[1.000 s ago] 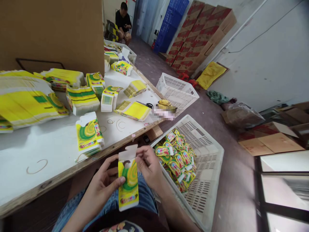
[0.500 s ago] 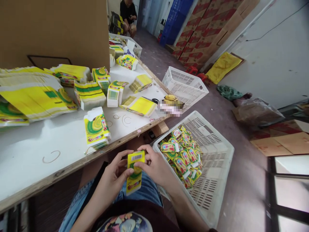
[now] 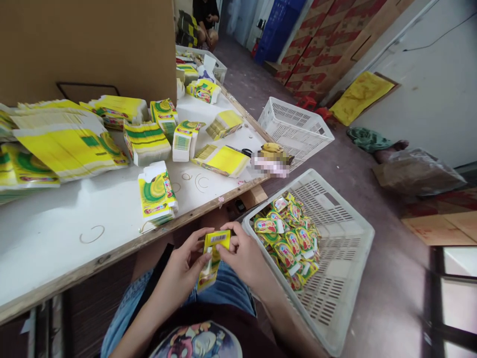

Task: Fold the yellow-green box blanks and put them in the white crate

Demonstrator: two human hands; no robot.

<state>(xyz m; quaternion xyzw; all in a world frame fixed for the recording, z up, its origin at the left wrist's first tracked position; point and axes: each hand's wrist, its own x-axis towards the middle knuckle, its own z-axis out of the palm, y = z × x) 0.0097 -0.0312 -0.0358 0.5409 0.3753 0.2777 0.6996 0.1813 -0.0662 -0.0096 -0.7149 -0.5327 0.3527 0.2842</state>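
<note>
Above my lap, a small yellow and green printed carton [image 3: 212, 268] with a barcode at its top end is held between both hands. My left hand [image 3: 189, 264] grips its left side, thumb on the face. My right hand [image 3: 238, 251] pinches the upper right edge, thumb near the barcode. Whether the carton is flat or opened out, I cannot tell. Just right of my hands, a white plastic crate [image 3: 335, 278] holds a heap of similar small packages [image 3: 288, 243]. On the table's near edge stands a stack of flat cartons [image 3: 154, 194].
The white table [image 3: 112, 209] carries several carton bundles [image 3: 70, 149], rubber bands [image 3: 92, 234], scissors [image 3: 246, 152] and bananas [image 3: 273, 148]. A big cardboard box [image 3: 89, 44] blocks the back left. Another white crate [image 3: 298, 124] stands beyond the corner. A person [image 3: 206, 22] sits far off.
The carton has tilted, its lower end swinging slightly, while both hands keep hold of it. The whole view has shifted a little, so things appear further right.
</note>
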